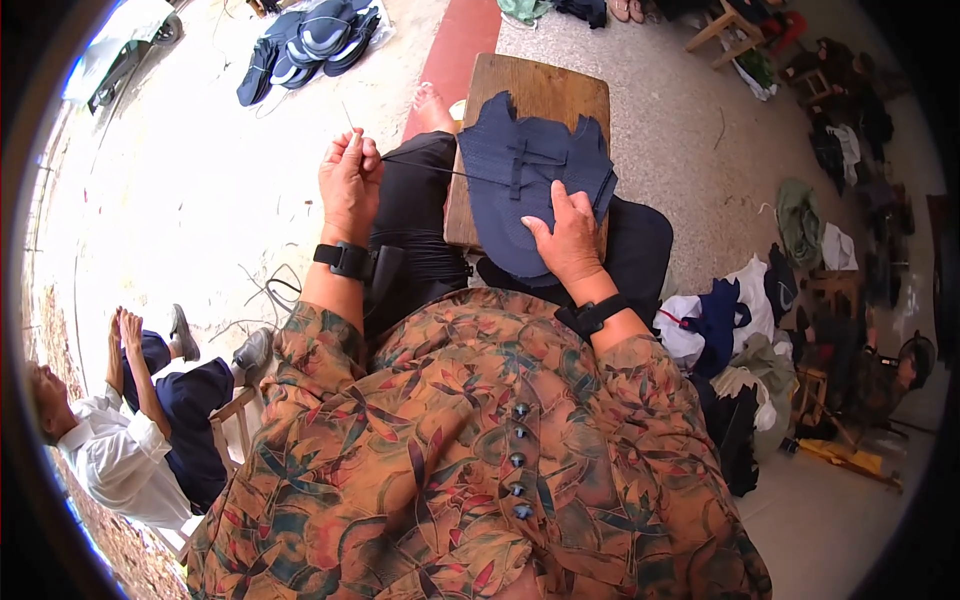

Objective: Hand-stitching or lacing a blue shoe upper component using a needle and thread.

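Your right grip point(572, 236) is resting, thumb spread, on the dark blue fabric point(500, 218), whose long axis is running away from you on the wooden desk point(555, 86). Well leftward, your left grip point(351, 172) is pinching dark thread point(430, 167), which is stretching rightward to the fabric.

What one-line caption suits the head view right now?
Left hand holds dark cord running to navy fabric on a wooden surface; right hand rests on the fabric.

Head cam, facing dn (fisheye), close
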The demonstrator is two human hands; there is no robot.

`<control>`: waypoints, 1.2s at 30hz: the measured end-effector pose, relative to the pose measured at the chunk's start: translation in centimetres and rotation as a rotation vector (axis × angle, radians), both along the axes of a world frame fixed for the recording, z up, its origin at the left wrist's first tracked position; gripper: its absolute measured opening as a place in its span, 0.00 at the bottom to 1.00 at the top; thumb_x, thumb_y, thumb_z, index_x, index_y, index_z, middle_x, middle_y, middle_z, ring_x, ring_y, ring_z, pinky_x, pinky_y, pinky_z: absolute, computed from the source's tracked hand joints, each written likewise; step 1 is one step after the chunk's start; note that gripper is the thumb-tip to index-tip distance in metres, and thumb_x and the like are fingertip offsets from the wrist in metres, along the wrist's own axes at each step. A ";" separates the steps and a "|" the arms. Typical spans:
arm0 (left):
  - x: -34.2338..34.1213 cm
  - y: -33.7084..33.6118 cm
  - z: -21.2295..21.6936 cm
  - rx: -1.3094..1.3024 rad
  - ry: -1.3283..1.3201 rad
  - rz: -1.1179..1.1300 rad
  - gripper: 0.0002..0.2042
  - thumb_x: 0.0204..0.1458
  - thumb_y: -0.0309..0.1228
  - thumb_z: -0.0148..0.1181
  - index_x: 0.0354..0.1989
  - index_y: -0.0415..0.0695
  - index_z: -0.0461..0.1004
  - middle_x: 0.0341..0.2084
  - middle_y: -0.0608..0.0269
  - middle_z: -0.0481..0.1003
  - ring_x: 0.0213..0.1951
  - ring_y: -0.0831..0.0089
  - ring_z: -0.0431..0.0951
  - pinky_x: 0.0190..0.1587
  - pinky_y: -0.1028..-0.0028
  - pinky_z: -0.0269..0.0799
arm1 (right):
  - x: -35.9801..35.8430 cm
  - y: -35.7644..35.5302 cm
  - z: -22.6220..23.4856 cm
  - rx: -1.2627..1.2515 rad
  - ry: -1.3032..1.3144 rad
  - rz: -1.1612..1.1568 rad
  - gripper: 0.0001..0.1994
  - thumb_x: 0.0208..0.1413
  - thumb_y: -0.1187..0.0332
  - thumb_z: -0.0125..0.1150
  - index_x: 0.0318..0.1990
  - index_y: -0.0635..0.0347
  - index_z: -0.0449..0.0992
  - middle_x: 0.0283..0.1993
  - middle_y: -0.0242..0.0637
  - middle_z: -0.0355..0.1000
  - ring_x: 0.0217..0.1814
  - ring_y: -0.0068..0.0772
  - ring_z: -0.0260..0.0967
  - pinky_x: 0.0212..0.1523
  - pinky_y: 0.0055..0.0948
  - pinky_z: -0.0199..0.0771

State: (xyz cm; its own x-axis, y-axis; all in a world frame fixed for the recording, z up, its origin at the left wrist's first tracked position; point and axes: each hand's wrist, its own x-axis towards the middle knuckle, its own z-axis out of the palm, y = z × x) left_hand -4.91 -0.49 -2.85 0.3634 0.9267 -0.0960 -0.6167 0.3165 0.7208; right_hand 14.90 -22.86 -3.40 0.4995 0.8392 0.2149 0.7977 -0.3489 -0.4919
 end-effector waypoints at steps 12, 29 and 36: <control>5.3 -8.9 5.6 0.733 0.554 -0.405 0.13 0.49 0.18 0.63 0.42 0.39 0.69 0.22 0.69 0.71 0.24 0.85 0.69 0.25 0.84 0.66 | 0.0 -1.3 3.7 0.413 0.953 0.045 0.14 0.54 0.70 0.62 0.45 0.69 0.76 0.28 0.30 0.69 0.26 0.18 0.61 0.29 0.18 0.64; 9.7 -9.4 3.3 1.703 1.239 -0.248 0.04 0.47 0.29 0.62 0.29 0.44 0.77 0.28 0.60 0.74 0.32 0.58 0.75 0.35 0.65 0.72 | 4.9 -4.1 2.2 0.002 0.872 -0.078 0.08 0.54 0.76 0.56 0.24 0.64 0.74 0.17 0.24 0.64 0.17 0.13 0.57 0.18 0.17 0.54; 10.9 -9.2 0.3 1.386 1.071 -0.362 0.10 0.45 0.30 0.63 0.37 0.45 0.76 0.29 0.58 0.73 0.34 0.55 0.76 0.36 0.63 0.73 | 6.4 -3.2 1.7 0.006 0.450 0.042 0.07 0.49 0.75 0.57 0.22 0.68 0.73 0.15 0.37 0.64 0.19 0.23 0.62 0.22 0.28 0.61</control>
State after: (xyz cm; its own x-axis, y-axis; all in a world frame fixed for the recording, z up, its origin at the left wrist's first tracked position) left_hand 5.96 -9.66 -2.51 0.8549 0.4242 0.2988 0.2083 -0.8080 0.5511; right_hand 21.33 -26.04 -1.71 0.5100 0.8601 -0.0114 0.5173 -0.3173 -0.7949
